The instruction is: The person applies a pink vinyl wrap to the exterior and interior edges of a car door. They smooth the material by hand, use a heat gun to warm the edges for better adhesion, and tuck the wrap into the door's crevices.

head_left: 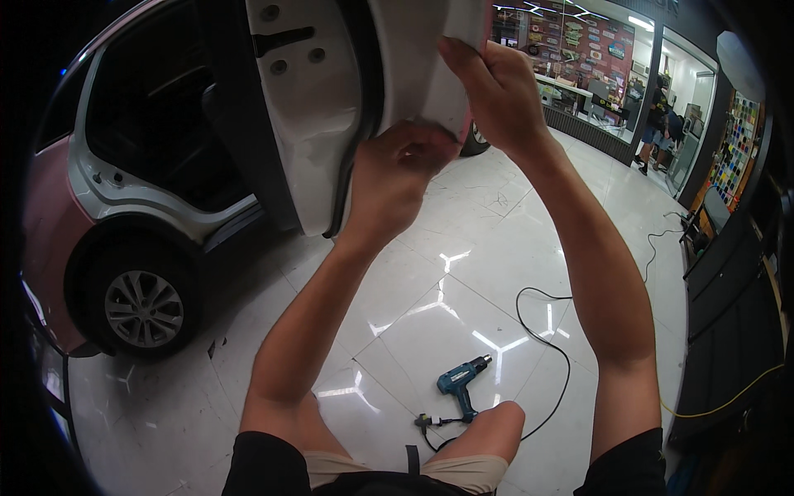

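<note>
the left grip is curled at the edge of the open car door, but it is blurry, so i cannot tell if it pinches anything. the right grip is higher up, thumb by the door's edge, other fingers mostly hidden; i cannot tell if it is closed. the door stands in front of both. below, a blue heat gun lies on the shiny floor.
</note>
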Motion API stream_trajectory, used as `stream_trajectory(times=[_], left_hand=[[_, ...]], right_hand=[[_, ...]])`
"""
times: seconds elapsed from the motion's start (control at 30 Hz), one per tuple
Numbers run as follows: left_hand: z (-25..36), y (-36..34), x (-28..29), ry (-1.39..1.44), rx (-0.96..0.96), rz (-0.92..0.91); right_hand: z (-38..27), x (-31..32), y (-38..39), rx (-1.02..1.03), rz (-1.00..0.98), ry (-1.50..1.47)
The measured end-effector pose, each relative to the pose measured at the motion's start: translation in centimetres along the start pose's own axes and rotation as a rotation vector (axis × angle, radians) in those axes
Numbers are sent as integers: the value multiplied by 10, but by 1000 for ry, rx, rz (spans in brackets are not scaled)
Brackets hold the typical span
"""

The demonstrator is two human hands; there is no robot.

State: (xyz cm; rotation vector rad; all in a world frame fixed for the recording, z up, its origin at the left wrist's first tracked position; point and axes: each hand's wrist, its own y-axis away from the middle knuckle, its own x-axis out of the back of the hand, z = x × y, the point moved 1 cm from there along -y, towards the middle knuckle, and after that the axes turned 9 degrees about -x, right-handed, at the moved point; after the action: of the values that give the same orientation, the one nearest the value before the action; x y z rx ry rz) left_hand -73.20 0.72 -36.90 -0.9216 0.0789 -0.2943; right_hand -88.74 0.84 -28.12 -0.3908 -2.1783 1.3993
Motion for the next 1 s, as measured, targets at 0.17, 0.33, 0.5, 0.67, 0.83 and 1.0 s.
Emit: stream_trajectory(times=[0.17,0.33,0.5,0.67,0.83,1.0], left_hand=[[-14,1,2,63,-88,8],[-5,-7,1,-103,-85,-53],[-7,-10,-8,-175,-180,-62],[-5,-8,-18,-181,-139,-18],[-11,-3,-29,-146,-203,71],[-18,1,-47,-71,-246,69]], right_hand=[[4,-2,-2,73,43,26],[-2,4,0,-45,-45,-6],[-4,4,-1,1,59,20],[7,9,-3,-114,1,11],[9,6,-1,-79,18,-166],[15,21,-2,-182,-53,-66]])
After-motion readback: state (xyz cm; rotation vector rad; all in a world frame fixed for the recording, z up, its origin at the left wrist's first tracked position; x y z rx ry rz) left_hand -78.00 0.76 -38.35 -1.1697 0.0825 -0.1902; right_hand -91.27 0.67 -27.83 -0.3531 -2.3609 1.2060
